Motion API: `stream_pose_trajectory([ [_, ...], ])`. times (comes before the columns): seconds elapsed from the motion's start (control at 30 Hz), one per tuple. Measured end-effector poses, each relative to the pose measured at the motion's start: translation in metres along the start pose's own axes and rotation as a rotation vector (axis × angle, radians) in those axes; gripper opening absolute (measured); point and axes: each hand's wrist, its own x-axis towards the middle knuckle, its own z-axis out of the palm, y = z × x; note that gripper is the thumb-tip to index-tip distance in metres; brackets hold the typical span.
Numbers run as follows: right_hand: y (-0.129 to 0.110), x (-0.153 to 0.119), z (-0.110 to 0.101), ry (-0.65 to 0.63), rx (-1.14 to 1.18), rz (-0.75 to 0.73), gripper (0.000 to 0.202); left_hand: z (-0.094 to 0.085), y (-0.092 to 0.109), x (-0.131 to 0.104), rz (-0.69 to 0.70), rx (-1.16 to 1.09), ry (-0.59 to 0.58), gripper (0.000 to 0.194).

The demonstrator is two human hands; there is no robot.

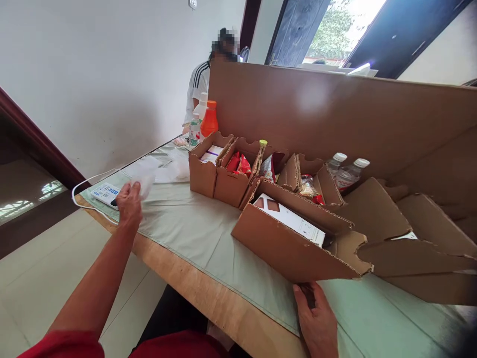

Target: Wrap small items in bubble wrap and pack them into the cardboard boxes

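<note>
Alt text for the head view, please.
A person's left hand is by a blurred translucent sheet above a cloth-covered table; the right hand is at the edge of an open cardboard box holding a white carton. More boxes stand behind.

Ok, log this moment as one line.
left hand: holding blurred translucent plastic | right hand: at lower edge of front cardboard box | inside box: white carton

This looks like a home: white wall, tiled floor, dark door open to greenery.
</note>
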Motion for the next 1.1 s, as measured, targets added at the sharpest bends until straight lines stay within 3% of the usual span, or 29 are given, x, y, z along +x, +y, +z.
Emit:
stream_pose_trajectory([
  [0.13, -0.014, -0.011, -0.007, 0.204, 0.085, 0.011, 0.055, -0.019, 0.021, -0.074, -0.145, -0.128, -0.210, 0.043],
  [0.23, -0.029, -0.035, -0.017, 0.309, 0.136, 0.045, 0.045, -0.018, 0.032, -0.137, -0.452, -0.296, -0.543, 0.053],
  [0.33, -0.053, -0.062, -0.023, 0.128, 0.202, -0.007, 0.044, -0.009, 0.040, -0.185, -0.734, -0.354, -0.878, 0.055],
  [0.43, -0.082, -0.076, -0.020, -0.167, 0.297, -0.138, 0.059, 0.003, 0.047, -0.218, -0.775, -0.280, -1.172, 0.047],
  [0.5, -0.097, -0.076, -0.016, -0.285, 0.363, -0.123, 0.072, 0.011, 0.053, -0.234, -0.742, -0.214, -1.364, 0.043],
  [0.53, -0.102, -0.075, -0.014, -0.328, 0.391, -0.076, 0.069, 0.014, 0.056, -0.241, -0.737, -0.188, -1.444, 0.043],
  [0.6, -0.107, -0.071, -0.012, -0.392, 0.441, 0.043, 0.045, 0.018, 0.060, -0.254, -0.764, -0.175, -1.553, 0.045],
  [0.67, -0.110, -0.068, -0.015, -0.385, 0.501, 0.127, 0.025, 0.021, 0.062, -0.265, -0.804, -0.194, -1.634, 0.047],
  [0.77, -0.111, -0.059, -0.034, -0.165, 0.597, 0.120, 0.017, 0.021, 0.062, -0.279, -0.783, -0.189, -1.812, 0.045],
  [0.87, -0.108, -0.042, -0.065, 0.232, 0.624, 0.057, 0.013, 0.016, 0.061, -0.286, -0.732, -0.151, -1.964, 0.040],
  [1.0, -0.094, -0.025, -0.110, 0.752, 0.581, -0.032, 0.013, 0.009, 0.062, -0.280, -0.704, -0.142, -2.045, 0.030],
  [1.1, -0.075, -0.029, -0.127, 0.835, 0.469, -0.005, 0.015, 0.009, 0.062, -0.262, -0.666, -0.094, -1.972, 0.023],
])
